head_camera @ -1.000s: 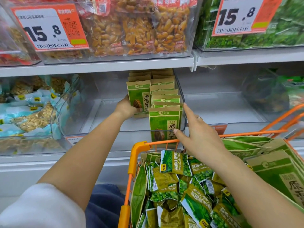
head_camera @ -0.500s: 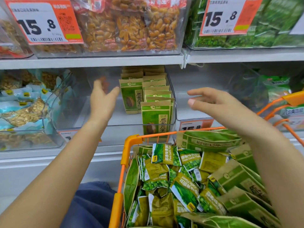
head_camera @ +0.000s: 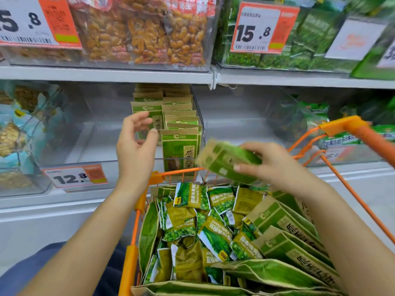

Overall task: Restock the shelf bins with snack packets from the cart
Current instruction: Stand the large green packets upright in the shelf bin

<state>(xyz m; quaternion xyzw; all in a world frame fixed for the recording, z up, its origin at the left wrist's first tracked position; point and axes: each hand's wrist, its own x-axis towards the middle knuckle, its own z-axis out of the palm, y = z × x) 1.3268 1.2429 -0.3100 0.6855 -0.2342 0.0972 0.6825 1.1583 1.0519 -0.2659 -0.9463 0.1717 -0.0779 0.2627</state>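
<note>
A: Log it. Half a second before, both hands hung bare between bin and cart. Then the right hand (head_camera: 275, 165) had a flat green-and-kraft paper snack packet (head_camera: 226, 162), blurred, tilted, pinched in curled fingers above the front rim of the orange wire cart (head_camera: 350, 127).

B: And the left?

A: Left hand (head_camera: 135, 144) up at the clear plastic shelf bin (head_camera: 106, 133), fingers loosely spread, holding nothing, just beside the front of the standing row of matching packets (head_camera: 180, 146). The hands were well apart.

B: So a fresh packet came out of the cart.

A: I judged so. The row filled only the bin's right side; the cart held many more, with small green garlic-pea sachets (head_camera: 190, 196) mixed in. Restocking looked far from finished. Likely next: slot it against the row.
</note>
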